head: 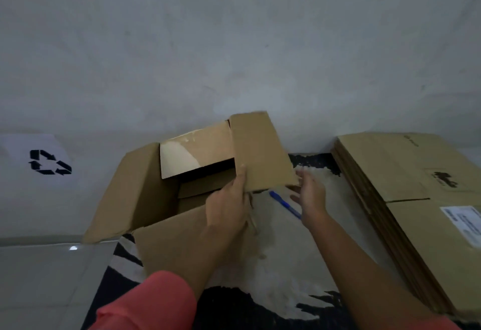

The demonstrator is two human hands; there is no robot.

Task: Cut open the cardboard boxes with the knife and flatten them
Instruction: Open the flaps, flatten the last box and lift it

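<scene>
Centrally, the open cardboard box [145,194] stands on a black-and-white rug [286,290], against the wall, with its flaps raised. At the right edge of the frame lies a stack of flattened boxes [406,186]. The left hand [229,207] has its grip closed on the near edge of the box's right flap [260,152], thumb on top. The right hand [311,194] hovers just beside that flap, grip wide, fingers spread. Below it lies the blue knife [285,204].
</scene>
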